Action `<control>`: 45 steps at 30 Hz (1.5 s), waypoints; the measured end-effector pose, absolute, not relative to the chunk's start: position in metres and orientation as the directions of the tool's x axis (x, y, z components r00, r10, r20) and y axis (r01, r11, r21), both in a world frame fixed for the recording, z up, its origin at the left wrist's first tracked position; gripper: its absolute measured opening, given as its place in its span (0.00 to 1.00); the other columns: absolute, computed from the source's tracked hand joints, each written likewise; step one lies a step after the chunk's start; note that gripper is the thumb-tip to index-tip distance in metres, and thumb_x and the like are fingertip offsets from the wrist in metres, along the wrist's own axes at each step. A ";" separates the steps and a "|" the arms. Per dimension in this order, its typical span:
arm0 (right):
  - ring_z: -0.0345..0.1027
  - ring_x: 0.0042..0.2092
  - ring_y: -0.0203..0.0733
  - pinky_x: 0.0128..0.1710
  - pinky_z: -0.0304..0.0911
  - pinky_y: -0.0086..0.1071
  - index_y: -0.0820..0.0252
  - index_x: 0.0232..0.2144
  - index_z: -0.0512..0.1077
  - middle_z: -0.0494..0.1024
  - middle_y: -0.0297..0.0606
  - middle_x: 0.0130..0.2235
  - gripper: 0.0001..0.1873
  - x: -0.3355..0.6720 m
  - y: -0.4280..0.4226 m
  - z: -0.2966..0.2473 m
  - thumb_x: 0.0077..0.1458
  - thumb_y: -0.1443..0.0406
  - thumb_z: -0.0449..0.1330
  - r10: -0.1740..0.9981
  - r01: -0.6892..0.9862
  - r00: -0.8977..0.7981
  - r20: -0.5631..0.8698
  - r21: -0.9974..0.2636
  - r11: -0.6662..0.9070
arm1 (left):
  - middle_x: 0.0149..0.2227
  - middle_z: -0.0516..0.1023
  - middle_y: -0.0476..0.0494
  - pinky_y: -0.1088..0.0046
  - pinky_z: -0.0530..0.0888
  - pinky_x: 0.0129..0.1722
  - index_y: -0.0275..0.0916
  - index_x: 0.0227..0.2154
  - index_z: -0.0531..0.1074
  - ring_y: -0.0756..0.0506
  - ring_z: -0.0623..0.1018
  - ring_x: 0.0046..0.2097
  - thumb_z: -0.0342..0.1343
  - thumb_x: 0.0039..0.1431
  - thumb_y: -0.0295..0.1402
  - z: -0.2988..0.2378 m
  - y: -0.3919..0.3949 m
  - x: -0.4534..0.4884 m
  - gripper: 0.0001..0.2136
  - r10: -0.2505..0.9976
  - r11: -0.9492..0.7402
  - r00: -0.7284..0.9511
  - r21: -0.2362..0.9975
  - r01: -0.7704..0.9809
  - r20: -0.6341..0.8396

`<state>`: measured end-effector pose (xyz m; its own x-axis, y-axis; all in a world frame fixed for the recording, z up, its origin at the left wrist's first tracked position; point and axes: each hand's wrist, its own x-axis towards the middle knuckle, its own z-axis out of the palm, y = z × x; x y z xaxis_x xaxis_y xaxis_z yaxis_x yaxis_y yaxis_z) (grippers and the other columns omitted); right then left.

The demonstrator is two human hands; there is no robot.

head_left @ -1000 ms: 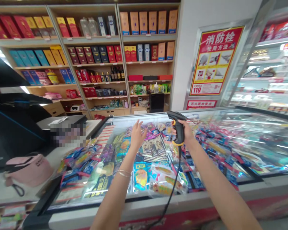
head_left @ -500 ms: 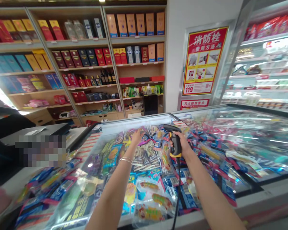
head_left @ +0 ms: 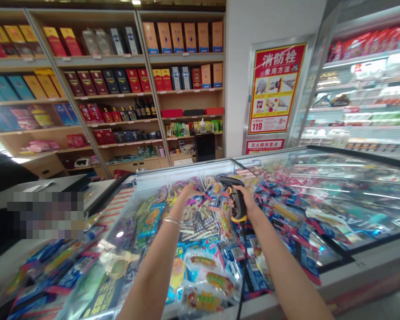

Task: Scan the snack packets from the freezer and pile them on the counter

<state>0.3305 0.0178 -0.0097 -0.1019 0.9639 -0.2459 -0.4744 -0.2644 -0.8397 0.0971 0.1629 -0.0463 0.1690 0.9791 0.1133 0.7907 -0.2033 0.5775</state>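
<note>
A black and yellow barcode scanner [head_left: 238, 200] is gripped in my right hand [head_left: 248, 202]. Its head points left over the packs, and a black cable [head_left: 244, 262] runs down from its handle. Left of the scanner, my left hand [head_left: 189, 192] reaches into the chest freezer with its fingers stretched to the right, over or against small blue and purple packs; whether they touch cannot be told. Below it lie dark packs with pale lettering [head_left: 196, 220]. Clear-wrapped corn-like ice creams [head_left: 203, 300] rest nearer to me, beside blue-and-pink packs [head_left: 253, 271].
The freezer's front edge [head_left: 356, 271] runs along my right, with a glass lid [head_left: 353, 186] over the right section. More packs [head_left: 70, 262] lie at the left by a counter [head_left: 102, 191]. Shelves of boxes [head_left: 182, 58] and a red fire-hydrant poster [head_left: 276, 89] stand behind.
The view has shifted slightly, so most things sit a little further left. My left hand's fingers now point more to the right. The scanner stays in my right hand.
</note>
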 end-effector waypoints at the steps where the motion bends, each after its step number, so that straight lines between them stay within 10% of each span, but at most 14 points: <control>1: 0.59 0.16 0.34 0.14 0.54 0.25 0.61 0.22 0.68 0.67 0.34 0.14 0.16 0.330 0.017 -0.009 0.53 0.56 0.54 0.968 -0.471 -0.113 -0.226 -0.845 -0.252 | 0.23 0.74 0.46 0.70 0.68 0.31 0.38 0.24 0.71 0.42 0.76 0.32 0.66 0.36 0.48 -0.043 0.158 0.096 0.19 0.979 -0.205 0.162 0.577 0.790 0.127; 15: 0.59 0.14 0.33 0.14 0.55 0.25 0.61 0.23 0.68 0.68 0.33 0.13 0.14 0.306 0.001 -0.014 0.48 0.55 0.57 0.941 -0.263 -0.336 -0.027 -0.957 -0.121 | 0.23 0.67 0.53 0.74 0.62 0.32 0.42 0.30 0.64 0.48 0.68 0.28 0.55 0.54 0.45 0.028 0.081 0.088 0.12 0.715 -0.324 -0.326 0.707 0.629 0.619; 45: 0.59 0.14 0.34 0.14 0.56 0.25 0.61 0.25 0.68 0.69 0.33 0.14 0.13 0.310 0.001 -0.010 0.48 0.55 0.57 0.955 -0.342 -0.297 0.020 -0.936 -0.087 | 0.24 0.66 0.52 0.74 0.62 0.32 0.42 0.32 0.63 0.48 0.68 0.29 0.53 0.57 0.44 0.029 0.078 0.091 0.11 0.725 -0.237 -0.331 0.671 0.703 0.604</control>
